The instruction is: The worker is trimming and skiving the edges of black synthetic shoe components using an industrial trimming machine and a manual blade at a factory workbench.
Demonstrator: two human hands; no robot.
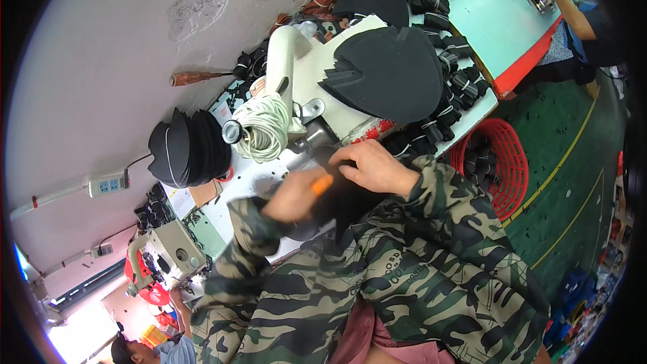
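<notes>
At the frame's centre, our right hand (pixel 379 167) bends over a black piece (pixel 356 205), seemingly steadying it below the machine's metal cylinder (pixel 318 135); our left hand (pixel 294 195), apart and blurred, shows an orange item (pixel 322 184); we cannot tell either grip.

The left hand (pixel 294 195), a little blurred, has at its fingers an orange thing (pixel 322 185), whose kind I cannot tell. The right hand (pixel 375 166) is bent beside a dark piece (pixel 352 205) between both hands. Beyond them stands a white machine (pixel 280 61) with a coil of pale cord (pixel 263 128). A red basket (pixel 519 162) is to the right hand's right.
</notes>
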